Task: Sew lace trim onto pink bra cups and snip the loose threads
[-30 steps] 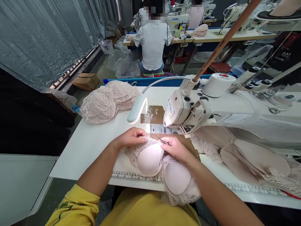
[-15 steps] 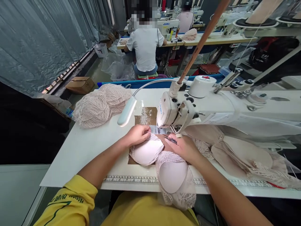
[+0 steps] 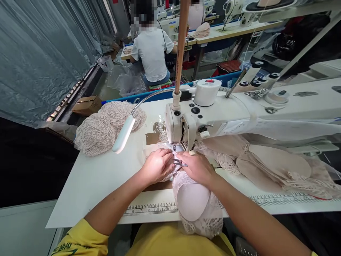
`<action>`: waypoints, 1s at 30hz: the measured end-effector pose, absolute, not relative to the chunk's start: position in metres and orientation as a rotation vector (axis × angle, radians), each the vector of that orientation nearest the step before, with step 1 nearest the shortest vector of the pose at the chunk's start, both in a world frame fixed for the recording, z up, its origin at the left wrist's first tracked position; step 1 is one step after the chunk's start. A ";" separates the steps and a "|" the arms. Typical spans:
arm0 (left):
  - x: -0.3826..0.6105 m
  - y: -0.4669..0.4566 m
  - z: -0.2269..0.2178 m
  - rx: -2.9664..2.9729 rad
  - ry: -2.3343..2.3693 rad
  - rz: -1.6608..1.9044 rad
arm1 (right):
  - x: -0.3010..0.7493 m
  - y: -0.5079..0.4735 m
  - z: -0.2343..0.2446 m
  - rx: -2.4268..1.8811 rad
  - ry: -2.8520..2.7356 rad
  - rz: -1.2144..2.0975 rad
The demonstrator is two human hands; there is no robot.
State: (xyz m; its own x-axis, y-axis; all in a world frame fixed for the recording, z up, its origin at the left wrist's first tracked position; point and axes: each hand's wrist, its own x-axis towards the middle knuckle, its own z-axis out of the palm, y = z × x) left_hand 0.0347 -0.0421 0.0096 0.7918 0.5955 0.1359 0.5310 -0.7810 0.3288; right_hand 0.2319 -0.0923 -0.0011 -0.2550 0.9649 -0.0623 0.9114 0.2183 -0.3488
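A pale pink lace bra (image 3: 193,201) lies on the white sewing table (image 3: 101,177), one padded cup hanging over the front edge. My left hand (image 3: 158,165) presses flat on the other cup, fingers spread, just in front of the needle area. My right hand (image 3: 195,167) rests on the lace beside it and pinches small metal tweezers (image 3: 178,163) that point left toward the presser foot. The head of the white sewing machine (image 3: 183,122) stands directly behind both hands.
A pile of lace bras (image 3: 106,124) sits at the table's left rear, with a gooseneck lamp (image 3: 123,135) over it. Beige cups and lace pieces (image 3: 269,165) lie heaped at right under the machine arm. A printed ruler (image 3: 149,209) runs along the front edge. Another person sews at a table behind.
Both hands pushed the bra forward under the machine head. My left hand went from pinching the lace edge to lying flat on the cup. The camera leaned closer.
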 end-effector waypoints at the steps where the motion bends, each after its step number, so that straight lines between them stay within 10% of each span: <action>1: 0.035 -0.043 0.007 2.740 0.877 0.314 | 0.232 -0.092 -0.002 -1.799 -2.314 0.461; 30: 0.030 -0.013 -0.006 2.952 0.758 0.224 | 0.225 -0.092 -0.006 -1.841 -2.425 0.267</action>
